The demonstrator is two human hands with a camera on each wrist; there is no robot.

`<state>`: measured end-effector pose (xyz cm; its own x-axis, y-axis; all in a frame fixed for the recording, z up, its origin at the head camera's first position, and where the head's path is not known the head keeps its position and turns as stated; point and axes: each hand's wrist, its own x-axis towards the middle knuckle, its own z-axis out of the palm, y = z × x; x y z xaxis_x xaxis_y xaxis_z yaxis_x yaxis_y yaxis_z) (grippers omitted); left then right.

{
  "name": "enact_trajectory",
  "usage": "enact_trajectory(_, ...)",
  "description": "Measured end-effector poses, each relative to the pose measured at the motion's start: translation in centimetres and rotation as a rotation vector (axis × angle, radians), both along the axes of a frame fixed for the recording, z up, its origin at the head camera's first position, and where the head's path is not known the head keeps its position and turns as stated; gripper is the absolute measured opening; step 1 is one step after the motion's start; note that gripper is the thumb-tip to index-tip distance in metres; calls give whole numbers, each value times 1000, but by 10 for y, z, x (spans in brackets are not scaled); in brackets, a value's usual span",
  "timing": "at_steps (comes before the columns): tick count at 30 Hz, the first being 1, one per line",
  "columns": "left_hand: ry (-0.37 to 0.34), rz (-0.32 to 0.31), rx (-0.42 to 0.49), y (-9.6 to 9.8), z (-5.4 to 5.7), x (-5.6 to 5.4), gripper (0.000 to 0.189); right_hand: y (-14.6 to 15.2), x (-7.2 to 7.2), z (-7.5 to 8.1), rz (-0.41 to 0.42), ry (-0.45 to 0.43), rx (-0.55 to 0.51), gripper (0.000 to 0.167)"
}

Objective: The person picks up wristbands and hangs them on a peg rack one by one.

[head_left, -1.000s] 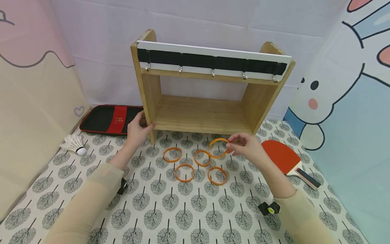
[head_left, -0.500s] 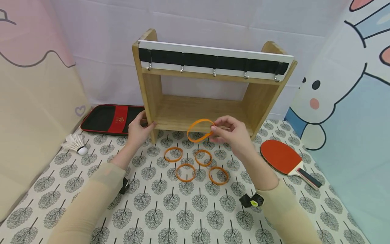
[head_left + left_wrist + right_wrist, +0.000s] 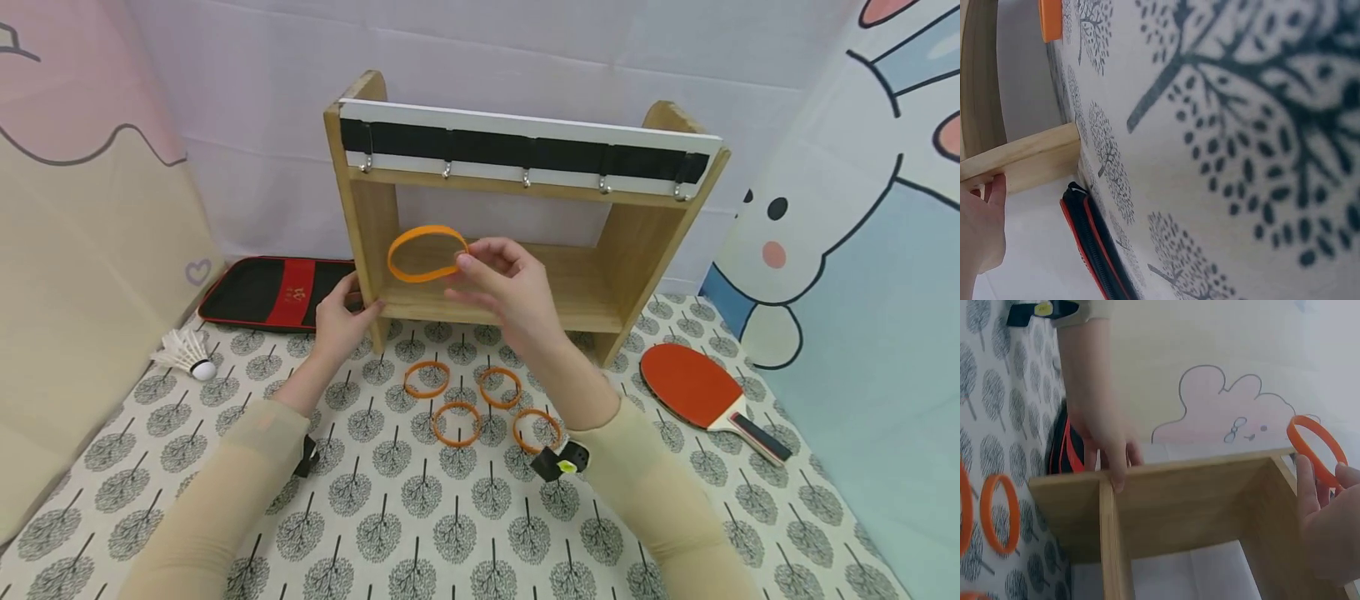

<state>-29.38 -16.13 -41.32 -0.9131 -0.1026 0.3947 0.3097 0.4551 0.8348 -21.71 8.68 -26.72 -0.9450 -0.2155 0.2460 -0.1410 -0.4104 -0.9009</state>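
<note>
An orange wristband-like ring is pinched between thumb and fingers of my right hand, held up in front of the wooden rack's opening. In the right wrist view the same orange ring appears near the rack's hook-side board. My left hand grips the left side panel of the wooden rack, thumb in front, fingers partly hidden behind. Along the rack's top front runs a white and black strip with several small metal hooks; nothing hangs on them. Several more orange rings lie on the tablecloth before the rack.
Behind my left hand lies a black and red zip case. A white shuttlecock is at the far left. To the right rests a red table tennis bat. Fabric walls stand behind and at both sides.
My right hand has lifted the ring off the table area and carried it up and left, in front of the rack's opening. The left hand stays on the side panel.
</note>
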Motion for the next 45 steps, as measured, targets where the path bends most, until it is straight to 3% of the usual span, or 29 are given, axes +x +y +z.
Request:
enact_trajectory(11, -14, -22, 10, -2, 0, 1, 57, -55, -17, 13, -5, -76, -188, 11)
enact_trajectory(20, -22, -22, -3, -1, 2, -2, 58, -84, -35, 22, -38, -112, -339, 9)
enact_trajectory(24, -15, -22, -4, -1, 2, -4, 58, -91, -41, 21, -57, -140, -360, 10)
enact_trajectory(35, -23, -14, -2, -1, 0, -1, 58, -93, -44, -6, -75, -130, -252, 13)
enact_trajectory(41, -19, -15, 0, 1, 0, 0, 58, -79, -45, -15, -71, -5, -84, 21)
enact_trajectory(45, -22, -13, 2, 1, -1, 1, 58, -64, -42, -19, -88, 102, 92, 27)
